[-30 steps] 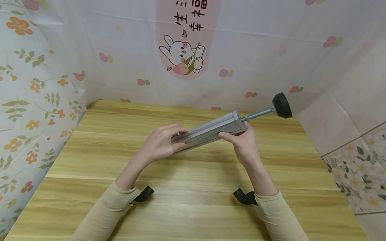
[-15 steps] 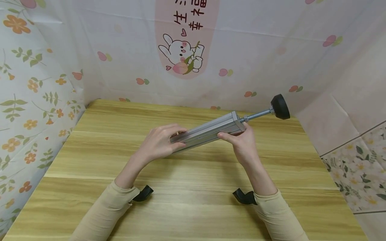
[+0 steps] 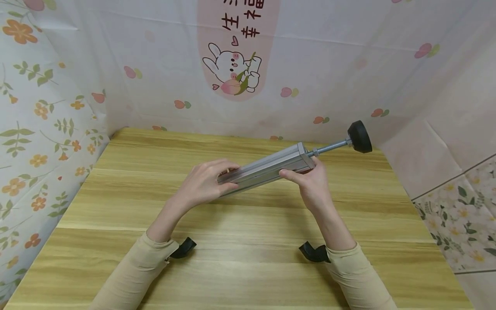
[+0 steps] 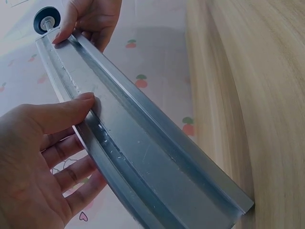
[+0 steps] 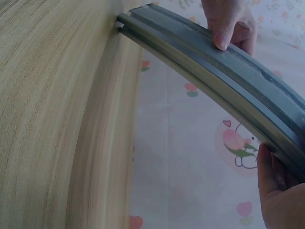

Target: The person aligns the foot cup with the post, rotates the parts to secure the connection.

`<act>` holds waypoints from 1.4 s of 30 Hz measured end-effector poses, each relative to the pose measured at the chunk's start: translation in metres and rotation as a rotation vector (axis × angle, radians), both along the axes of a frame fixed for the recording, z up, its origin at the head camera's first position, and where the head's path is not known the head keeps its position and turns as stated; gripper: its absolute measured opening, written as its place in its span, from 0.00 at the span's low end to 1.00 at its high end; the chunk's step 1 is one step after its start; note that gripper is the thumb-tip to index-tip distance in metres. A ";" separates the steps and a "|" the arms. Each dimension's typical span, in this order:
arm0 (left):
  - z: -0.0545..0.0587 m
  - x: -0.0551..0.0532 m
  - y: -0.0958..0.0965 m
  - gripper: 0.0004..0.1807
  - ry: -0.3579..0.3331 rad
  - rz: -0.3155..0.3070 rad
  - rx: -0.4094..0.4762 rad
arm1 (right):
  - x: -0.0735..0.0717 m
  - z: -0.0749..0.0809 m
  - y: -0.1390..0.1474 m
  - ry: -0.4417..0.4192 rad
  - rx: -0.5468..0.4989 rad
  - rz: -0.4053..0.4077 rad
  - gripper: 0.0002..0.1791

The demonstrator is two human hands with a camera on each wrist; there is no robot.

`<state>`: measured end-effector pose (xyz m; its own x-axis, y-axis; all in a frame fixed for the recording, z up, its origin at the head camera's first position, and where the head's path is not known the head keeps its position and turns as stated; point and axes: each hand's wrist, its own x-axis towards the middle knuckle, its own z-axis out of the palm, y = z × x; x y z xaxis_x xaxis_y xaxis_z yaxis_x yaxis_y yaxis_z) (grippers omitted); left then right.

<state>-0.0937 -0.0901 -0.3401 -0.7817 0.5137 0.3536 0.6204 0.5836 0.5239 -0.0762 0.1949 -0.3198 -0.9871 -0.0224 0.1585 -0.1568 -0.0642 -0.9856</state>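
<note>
A long grey aluminium profile with lengthwise grooves slants over the table, its right end raised. From that end cap runs a threaded rod with a nut, tipped by a black levelling foot. My left hand grips the profile near its lower end, thumb on the near face, as the left wrist view also shows. Close to the end cap, my right hand holds it from below, thumb along the near side. In the right wrist view the profile's lower end is right at the wooden surface.
The wood-grain table spreads under both arms. A patterned cloth wall with a rabbit print stands behind it, and a floral cloth hangs at the left. Black curved pieces stick out by both sleeve cuffs.
</note>
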 end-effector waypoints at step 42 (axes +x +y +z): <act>-0.007 0.011 0.046 0.48 0.315 -0.026 0.098 | 0.000 0.001 0.005 -0.033 0.058 0.003 0.30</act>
<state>-0.0824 -0.0445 -0.3467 -0.6135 0.4835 0.6244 0.7746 0.5222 0.3568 -0.0767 0.2002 -0.3189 -0.9917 -0.0338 0.1240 -0.1238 -0.0073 -0.9923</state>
